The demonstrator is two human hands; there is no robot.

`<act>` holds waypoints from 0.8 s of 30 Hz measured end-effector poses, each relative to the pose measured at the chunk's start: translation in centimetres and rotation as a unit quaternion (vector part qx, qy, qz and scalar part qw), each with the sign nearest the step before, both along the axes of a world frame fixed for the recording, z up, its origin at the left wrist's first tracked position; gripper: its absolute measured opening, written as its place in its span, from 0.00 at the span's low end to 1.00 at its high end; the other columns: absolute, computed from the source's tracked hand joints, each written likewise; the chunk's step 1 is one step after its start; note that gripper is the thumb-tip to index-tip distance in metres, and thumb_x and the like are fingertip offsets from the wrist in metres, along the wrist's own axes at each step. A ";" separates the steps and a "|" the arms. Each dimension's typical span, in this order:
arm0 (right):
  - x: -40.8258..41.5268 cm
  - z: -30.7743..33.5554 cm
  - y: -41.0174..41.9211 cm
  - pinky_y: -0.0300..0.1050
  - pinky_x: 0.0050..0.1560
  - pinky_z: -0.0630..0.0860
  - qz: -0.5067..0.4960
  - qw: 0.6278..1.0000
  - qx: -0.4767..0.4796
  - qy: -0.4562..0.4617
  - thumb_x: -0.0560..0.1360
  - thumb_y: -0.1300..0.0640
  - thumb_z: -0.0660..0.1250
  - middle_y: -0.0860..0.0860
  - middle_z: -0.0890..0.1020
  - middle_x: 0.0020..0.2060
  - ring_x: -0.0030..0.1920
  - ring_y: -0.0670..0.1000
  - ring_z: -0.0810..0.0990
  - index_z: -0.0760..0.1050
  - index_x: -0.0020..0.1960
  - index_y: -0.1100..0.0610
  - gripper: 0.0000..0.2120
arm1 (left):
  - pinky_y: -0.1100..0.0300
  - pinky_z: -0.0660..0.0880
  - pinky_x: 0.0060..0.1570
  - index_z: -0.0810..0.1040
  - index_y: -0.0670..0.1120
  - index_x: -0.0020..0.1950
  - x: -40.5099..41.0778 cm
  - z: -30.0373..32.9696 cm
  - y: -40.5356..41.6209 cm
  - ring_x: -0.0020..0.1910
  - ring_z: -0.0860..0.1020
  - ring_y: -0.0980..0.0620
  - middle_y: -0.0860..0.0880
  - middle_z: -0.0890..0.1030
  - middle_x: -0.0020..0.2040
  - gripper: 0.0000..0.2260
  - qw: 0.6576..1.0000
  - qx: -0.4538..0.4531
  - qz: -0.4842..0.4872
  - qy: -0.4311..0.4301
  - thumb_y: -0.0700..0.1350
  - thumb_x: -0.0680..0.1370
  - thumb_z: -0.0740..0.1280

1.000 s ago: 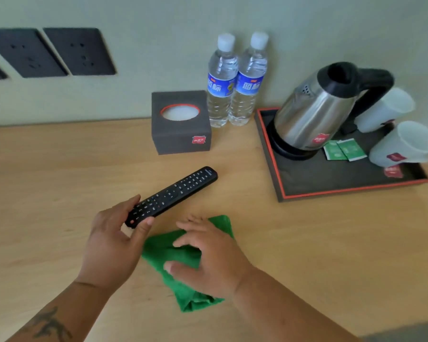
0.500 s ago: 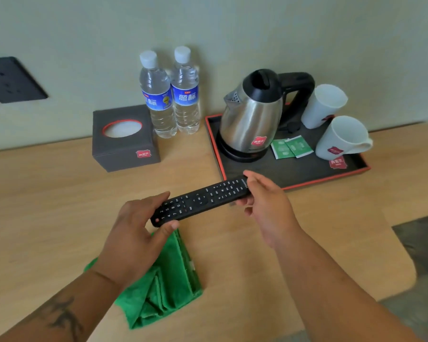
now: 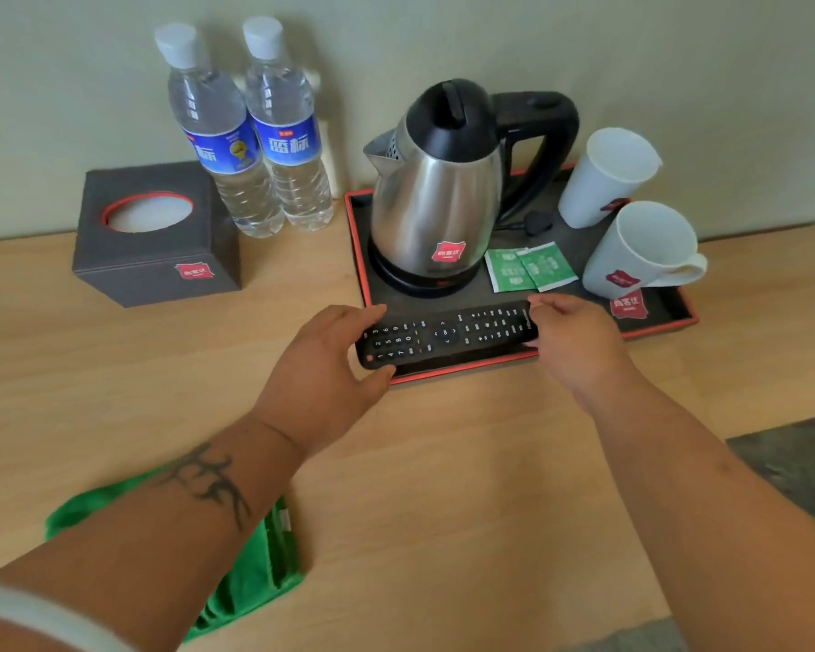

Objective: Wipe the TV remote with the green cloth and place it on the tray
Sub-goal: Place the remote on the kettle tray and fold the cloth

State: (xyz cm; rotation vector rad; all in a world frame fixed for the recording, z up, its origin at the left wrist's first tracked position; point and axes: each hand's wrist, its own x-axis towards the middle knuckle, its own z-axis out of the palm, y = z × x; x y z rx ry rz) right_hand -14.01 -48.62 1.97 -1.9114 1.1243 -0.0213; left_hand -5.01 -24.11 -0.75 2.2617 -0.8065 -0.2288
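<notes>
The TV remote (image 3: 448,335) lies lengthwise over the front strip of the tray (image 3: 659,322), buttons up, gripped at both ends: the left hand (image 3: 323,374) pinches its near-left end between thumb and fingers, the right hand (image 3: 570,338) clasps the right end. Whether it rests on the tray floor or hangs just above cannot be told. Behind it on the tray stand a steel kettle (image 3: 436,204), two green sachets (image 3: 530,268) and two white mugs (image 3: 641,251). The green cloth (image 3: 255,571) lies crumpled on the bench (image 3: 443,487) under the left forearm, well apart from the tray
</notes>
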 end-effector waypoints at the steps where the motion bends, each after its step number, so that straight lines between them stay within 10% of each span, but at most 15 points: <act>1: 0.0 0.0 -0.4 0.54 0.53 0.78 0.022 0.999 -0.039 0.020 0.80 0.54 0.59 0.58 0.84 0.47 0.47 0.61 0.82 0.81 0.55 0.60 0.14 | 0.71 0.65 0.62 0.76 0.48 0.68 0.2 -0.1 -0.7 0.56 0.76 0.53 0.51 0.78 0.56 0.28 1.000 0.009 -0.002 -0.005 0.45 0.69 0.78; 8: 0.4 -0.3 -1.8 0.56 0.56 0.73 0.083 0.984 -0.123 0.101 0.82 0.48 0.51 0.57 0.81 0.45 0.49 0.61 0.76 0.75 0.46 0.54 0.18 | 0.53 0.59 0.62 0.74 0.57 0.69 1.0 -0.5 -4.0 0.63 0.70 0.47 0.56 0.82 0.56 0.28 0.985 0.149 0.002 -0.083 0.56 0.70 0.74; 17: -0.1 -0.5 -1.6 0.57 0.64 0.70 0.131 0.966 -0.185 0.126 0.82 0.47 0.52 0.55 0.82 0.60 0.61 0.62 0.77 0.76 0.66 0.50 0.19 | 0.52 0.58 0.65 0.70 0.58 0.72 1.7 -0.3 -4.2 0.67 0.66 0.48 0.56 0.78 0.65 0.30 0.978 0.196 -0.016 -0.073 0.60 0.72 0.72; 24: -0.8 0.7 7.4 0.47 0.48 0.79 0.208 0.960 -0.125 -0.138 0.77 0.54 0.65 0.43 0.84 0.44 0.43 0.44 0.81 0.82 0.55 0.48 0.10 | 0.60 0.72 0.57 0.79 0.57 0.61 2.2 1.8 6.5 0.52 0.78 0.58 0.58 0.82 0.52 0.15 0.990 0.122 0.038 0.065 0.55 0.74 0.72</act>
